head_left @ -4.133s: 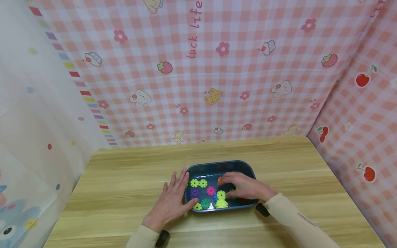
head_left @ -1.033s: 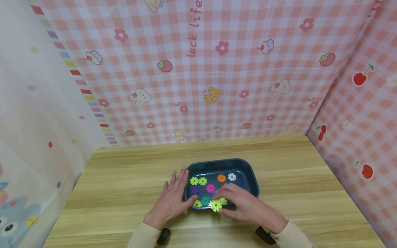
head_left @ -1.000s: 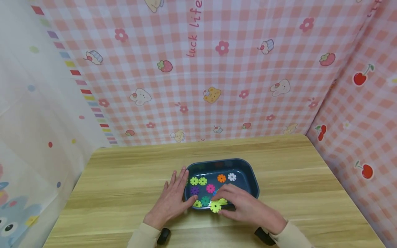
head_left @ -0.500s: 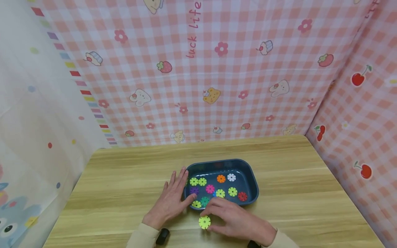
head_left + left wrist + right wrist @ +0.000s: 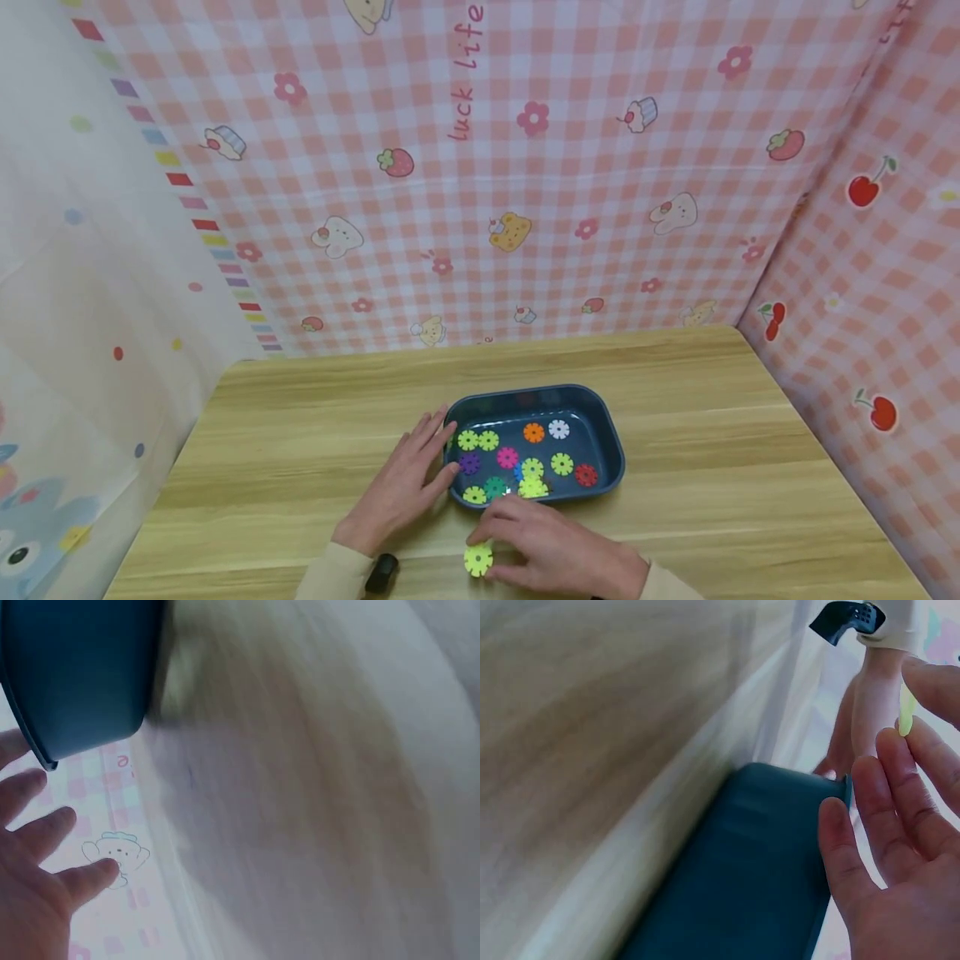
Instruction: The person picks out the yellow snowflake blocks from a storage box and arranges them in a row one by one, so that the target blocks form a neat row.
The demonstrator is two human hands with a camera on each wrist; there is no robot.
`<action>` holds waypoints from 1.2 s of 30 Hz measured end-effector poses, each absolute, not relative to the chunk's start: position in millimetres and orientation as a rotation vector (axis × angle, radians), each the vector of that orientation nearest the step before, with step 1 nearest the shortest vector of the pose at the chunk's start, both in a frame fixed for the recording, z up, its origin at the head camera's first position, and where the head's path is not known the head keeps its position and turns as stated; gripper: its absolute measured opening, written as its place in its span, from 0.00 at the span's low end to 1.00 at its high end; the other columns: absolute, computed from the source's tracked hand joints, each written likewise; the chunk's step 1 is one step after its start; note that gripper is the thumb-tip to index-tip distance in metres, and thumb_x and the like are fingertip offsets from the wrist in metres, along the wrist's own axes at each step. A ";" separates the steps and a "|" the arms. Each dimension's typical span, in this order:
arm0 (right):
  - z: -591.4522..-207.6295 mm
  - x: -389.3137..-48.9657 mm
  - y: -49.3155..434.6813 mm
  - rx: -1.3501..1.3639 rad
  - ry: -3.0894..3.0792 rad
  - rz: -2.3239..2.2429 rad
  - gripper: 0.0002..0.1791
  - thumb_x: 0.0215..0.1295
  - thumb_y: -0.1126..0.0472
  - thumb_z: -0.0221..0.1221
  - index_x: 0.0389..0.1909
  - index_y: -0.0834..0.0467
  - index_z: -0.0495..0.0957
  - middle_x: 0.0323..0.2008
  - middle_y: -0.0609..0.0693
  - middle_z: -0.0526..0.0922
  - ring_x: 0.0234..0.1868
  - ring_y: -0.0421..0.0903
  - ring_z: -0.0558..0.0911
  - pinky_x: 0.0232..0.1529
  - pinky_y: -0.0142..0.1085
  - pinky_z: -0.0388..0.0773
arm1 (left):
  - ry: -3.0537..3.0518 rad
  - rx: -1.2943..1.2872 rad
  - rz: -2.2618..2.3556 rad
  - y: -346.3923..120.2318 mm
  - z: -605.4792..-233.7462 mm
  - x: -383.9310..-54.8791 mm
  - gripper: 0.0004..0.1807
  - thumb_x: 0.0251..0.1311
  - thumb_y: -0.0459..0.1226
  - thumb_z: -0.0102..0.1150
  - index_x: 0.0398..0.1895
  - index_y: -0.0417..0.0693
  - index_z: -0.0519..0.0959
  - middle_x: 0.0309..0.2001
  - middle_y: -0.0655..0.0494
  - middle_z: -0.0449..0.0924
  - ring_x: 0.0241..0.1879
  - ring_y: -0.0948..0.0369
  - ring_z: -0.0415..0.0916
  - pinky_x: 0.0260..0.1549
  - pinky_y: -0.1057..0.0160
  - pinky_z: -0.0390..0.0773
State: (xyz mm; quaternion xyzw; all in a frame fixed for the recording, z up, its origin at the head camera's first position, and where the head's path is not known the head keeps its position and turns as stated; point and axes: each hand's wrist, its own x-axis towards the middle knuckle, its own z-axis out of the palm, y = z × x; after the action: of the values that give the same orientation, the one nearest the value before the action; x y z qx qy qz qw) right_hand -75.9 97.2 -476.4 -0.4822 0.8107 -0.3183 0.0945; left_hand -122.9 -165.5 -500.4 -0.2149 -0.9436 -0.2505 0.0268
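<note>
In the head view my right hand point(image 5: 551, 546) pinches a yellow-green notched plastic snowflake disc point(image 5: 478, 560) in front of the tray. The right wrist view shows this disc point(image 5: 906, 712) edge-on between thumb and fingers. A dark blue tray point(image 5: 617, 433) holds several more discs, among them an orange disc point(image 5: 533, 432), a white disc point(image 5: 558, 429), a red disc point(image 5: 587, 475), a purple disc point(image 5: 469, 463) and a pink disc point(image 5: 507, 457). My left hand point(image 5: 397, 492) lies with spread fingers at the tray's left rim; in the left wrist view, its fingers point(image 5: 49, 829) look extended.
The wooden table point(image 5: 315, 425) carries the tray near its front middle. Behind it hangs a pink checked cloth point(image 5: 450, 200), with more cloth on the left and right sides. A black band point(image 5: 382, 573) sits at the left wrist.
The right hand has drawn the yellow-green disc out of the tray, toward the near side and left. The left hand has shifted slightly left, its thumb back at the rim.
</note>
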 end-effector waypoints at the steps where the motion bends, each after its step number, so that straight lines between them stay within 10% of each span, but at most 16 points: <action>1: -477.4 -75.7 96.1 -1.427 2.402 -0.929 0.17 0.76 0.47 0.60 0.61 0.43 0.80 0.57 0.34 0.77 0.54 0.30 0.74 0.59 0.27 0.77 | -2.910 -0.670 -0.772 -166.6 -500.3 -122.6 0.33 0.75 0.50 0.56 0.79 0.48 0.66 0.83 0.54 0.52 0.81 0.48 0.49 0.75 0.38 0.56; 36: -509.1 -84.1 72.4 -1.473 2.212 -0.690 0.14 0.75 0.51 0.62 0.58 0.45 0.81 0.50 0.34 0.77 0.49 0.29 0.73 0.54 0.21 0.73 | -2.960 -0.643 -0.802 -169.9 -503.1 -119.4 0.33 0.77 0.53 0.52 0.79 0.51 0.65 0.82 0.60 0.51 0.80 0.50 0.51 0.76 0.40 0.56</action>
State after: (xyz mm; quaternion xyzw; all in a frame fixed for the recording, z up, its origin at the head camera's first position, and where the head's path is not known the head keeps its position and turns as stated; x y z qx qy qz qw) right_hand -84.1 72.4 -509.1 -0.5259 0.7900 -0.2465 0.1967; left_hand -119.4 -169.9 -503.1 -0.2052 -0.9447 -0.2560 0.0043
